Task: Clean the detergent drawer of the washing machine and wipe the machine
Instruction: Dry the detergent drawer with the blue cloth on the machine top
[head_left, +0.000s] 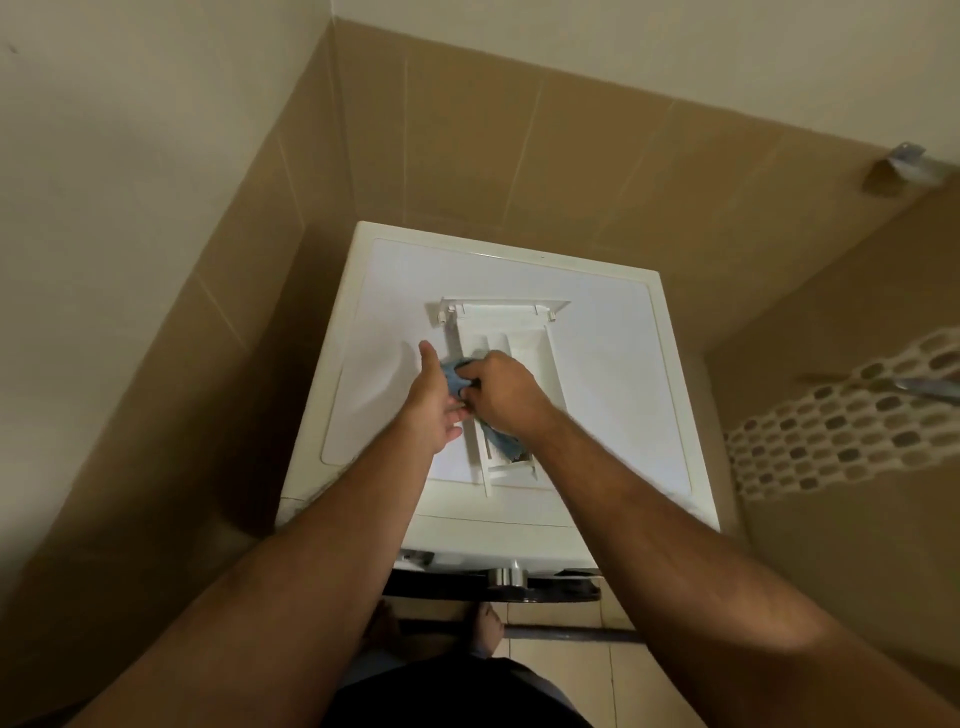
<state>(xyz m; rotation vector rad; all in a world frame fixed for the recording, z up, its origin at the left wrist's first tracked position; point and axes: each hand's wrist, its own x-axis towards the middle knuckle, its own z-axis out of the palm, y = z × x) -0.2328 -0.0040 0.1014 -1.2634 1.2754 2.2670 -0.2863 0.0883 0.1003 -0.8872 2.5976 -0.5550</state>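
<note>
Looking down from the head camera, I see the detergent drawer (511, 358) lying loose on the flat white top of the washing machine (613, 374), roughly at the middle of that top, its wide front panel at the end nearest the tiled back wall (519, 156) and its open end toward me. My right hand (501, 392) sits over the drawer's left half; its grip is tight, fingers curled round a bunched blue cloth (457, 379) and pressing it down into the drawer. A second fold of that cloth shows under my right wrist, lower in the drawer. My left hand (434, 402) lies just beside the drawer's left wall, thumb stretched along it toward the front panel; its fingers are bent in toward the drawer and touch my right hand, but I cannot tell from here whether that grip pinches the wall or only rests against it. Both forearms reach in from below the drawer.

Past the drawer's open end, at the machine's front edge, a chrome dial (509, 577) sticks out above a dark door rim. To the right of the drawer, well apart from it, a band of oval mosaic tiles (841, 415) crosses the side wall.
</note>
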